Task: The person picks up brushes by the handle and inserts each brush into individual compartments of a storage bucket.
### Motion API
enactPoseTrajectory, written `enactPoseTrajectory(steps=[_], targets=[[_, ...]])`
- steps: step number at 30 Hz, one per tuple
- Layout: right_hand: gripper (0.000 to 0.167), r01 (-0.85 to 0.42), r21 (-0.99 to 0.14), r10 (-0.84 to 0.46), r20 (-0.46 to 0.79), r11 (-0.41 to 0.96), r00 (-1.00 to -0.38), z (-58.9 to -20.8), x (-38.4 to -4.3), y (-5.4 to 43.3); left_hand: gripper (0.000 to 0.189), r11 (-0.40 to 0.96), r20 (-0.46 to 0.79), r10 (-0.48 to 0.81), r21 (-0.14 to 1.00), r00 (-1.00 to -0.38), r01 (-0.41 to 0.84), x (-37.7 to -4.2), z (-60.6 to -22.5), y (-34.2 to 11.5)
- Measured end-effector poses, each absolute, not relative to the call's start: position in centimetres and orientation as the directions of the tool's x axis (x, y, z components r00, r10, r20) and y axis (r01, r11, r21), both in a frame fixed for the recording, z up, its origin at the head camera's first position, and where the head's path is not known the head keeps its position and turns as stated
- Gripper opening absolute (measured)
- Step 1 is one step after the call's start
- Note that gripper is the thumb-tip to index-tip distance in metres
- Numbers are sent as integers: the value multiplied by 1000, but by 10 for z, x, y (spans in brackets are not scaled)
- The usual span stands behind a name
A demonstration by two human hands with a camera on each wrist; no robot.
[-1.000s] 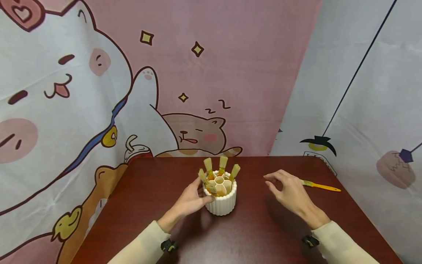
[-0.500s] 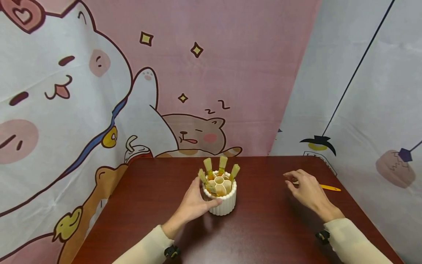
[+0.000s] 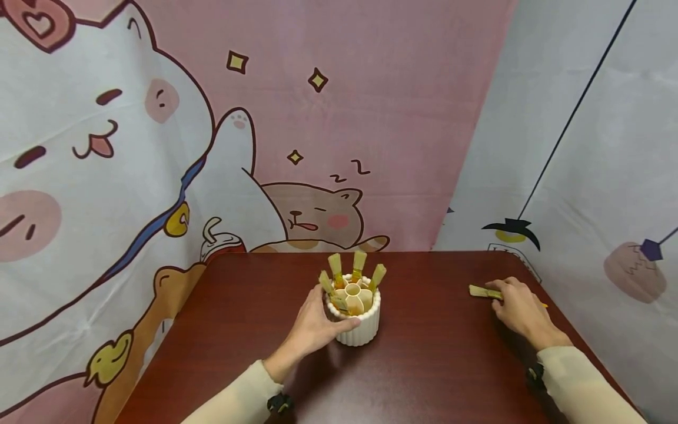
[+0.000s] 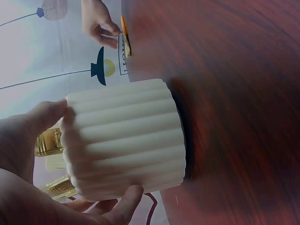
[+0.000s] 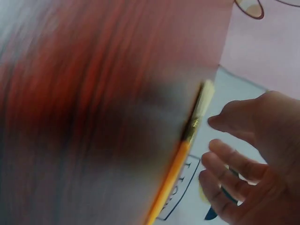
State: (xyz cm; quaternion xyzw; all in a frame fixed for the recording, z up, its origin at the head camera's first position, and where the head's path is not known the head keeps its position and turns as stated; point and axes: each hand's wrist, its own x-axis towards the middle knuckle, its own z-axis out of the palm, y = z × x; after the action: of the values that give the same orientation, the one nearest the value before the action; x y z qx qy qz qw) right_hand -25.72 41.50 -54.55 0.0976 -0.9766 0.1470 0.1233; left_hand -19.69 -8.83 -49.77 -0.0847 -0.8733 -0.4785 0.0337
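Observation:
A white ribbed brush holder (image 3: 365,331) stands upright on the dark red table (image 3: 418,377), with a divided insert (image 3: 352,290) inside. Several flat paintbrushes (image 3: 358,263) stick out of it, bristles up. My left hand (image 3: 308,330) grips the holder from the left, thumb on the near side; ribbed wall (image 4: 126,140) fills the middle of the left wrist view. At the right lies one more flat paintbrush (image 3: 479,291) with a yellow-orange handle (image 5: 171,180), bristles toward the holder. Over its handle hovers my right hand (image 3: 521,315); the right wrist view shows loosely bent fingers (image 5: 225,161) beside the brush, apart from it.
Behind the table hangs a pink and white cartoon cloth (image 3: 413,147), which continues along the left and right sides. The table's right edge (image 3: 588,356) runs close to my right forearm. A small dark wrist device (image 3: 535,376) sits at each cuff.
My right hand has moved rightward, past the loose paintbrush's bristles to over its handle. My left thumb has slid a little to the right along the holder, which stays in place.

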Motion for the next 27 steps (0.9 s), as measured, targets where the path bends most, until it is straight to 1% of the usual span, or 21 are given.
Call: enactPoseTrajectory(steps=[4,7,22,27], targets=[[48,-176,-253,-126,200,951,-972,-549,-258,429,111,537,133,119,825,-984,176,-197,-496,-89],[49,-156,-239,-115,177,958,-977,-551,-259,435,111,539,126,121,824,-985,171,-197,-496,-90],[34,-199,-205,-149,238,958,-960,-555,-263,438,112,553,114,115,818,-987,159,-198,-495,-90],[25,-209,-215,-158,232,954,-960,-555,-261,435,110,549,115,119,820,-986,161,-197,-495,-90]])
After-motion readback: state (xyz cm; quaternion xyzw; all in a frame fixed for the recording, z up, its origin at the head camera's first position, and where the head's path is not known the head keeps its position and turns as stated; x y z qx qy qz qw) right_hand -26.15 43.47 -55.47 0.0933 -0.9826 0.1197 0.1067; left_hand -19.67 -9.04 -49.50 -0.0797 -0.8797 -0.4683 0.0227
